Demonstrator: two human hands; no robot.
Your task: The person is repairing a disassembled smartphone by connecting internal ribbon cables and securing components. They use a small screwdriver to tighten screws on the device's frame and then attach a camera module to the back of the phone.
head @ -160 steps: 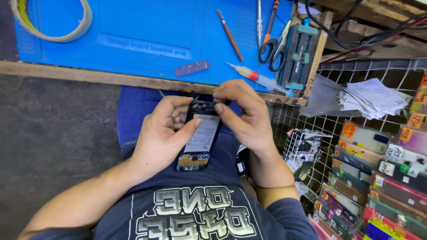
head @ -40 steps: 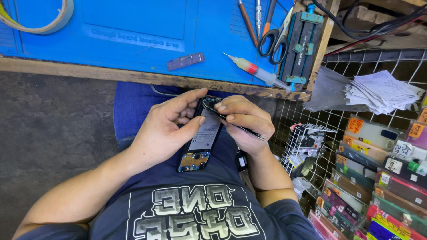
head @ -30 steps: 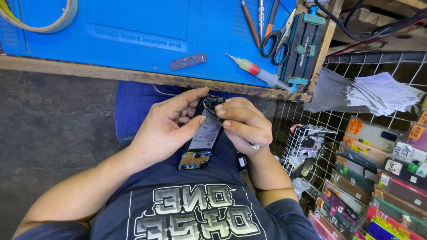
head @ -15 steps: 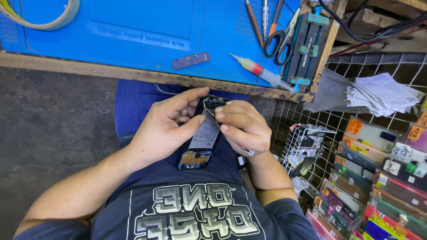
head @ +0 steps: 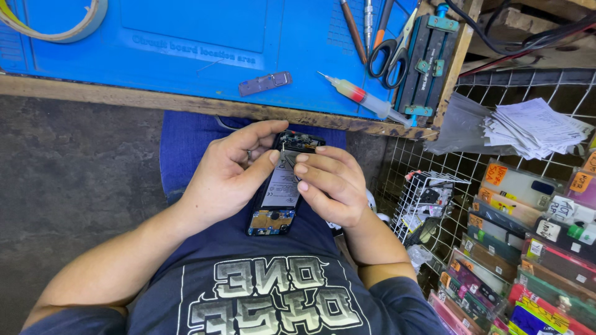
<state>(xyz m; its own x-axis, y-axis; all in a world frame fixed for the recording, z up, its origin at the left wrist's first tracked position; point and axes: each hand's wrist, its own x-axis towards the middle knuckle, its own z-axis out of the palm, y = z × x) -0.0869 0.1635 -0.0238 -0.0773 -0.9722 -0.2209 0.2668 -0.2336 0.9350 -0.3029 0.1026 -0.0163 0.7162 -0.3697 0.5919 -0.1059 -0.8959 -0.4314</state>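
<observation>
A person seen from above sits at a counter [head: 186, 105] and works on an opened phone [head: 280, 189] held over the lap. The phone has its back cover off, so its battery and small circuit boards show. It lies lengthwise, pointing away from the body, just below the counter's wooden front edge.

The left hand [head: 226, 180] cradles the phone from the left side. Its fingers curl around the far end and its thumb presses across the battery, so this hand is closed on the phone. The right hand [head: 326, 186] rests on the phone's right side with fingers bent. Its fingertips [head: 301, 167] pinch together over the upper part of the phone. Something thin may sit between them, but it is too small to tell.

On the counter lies a blue mat [head: 186, 37]. Near its front edge rests a small grey metal piece [head: 265, 83]. To its right lies a syringe [head: 363, 97] with a red band, tip pointing left. Beyond it are scissors [head: 388, 56] with black handles, a few slim tools [head: 360, 25] and a dark clamp jig [head: 428, 59] with teal fittings. A loop of tape [head: 56, 28] lies at the far left corner.

To the right of the person stands a wire rack [head: 428, 205], with a stack of papers [head: 534, 127] above it and rows of coloured phone cases [head: 528, 248] below. The person wears a dark printed shirt [head: 267, 298].
</observation>
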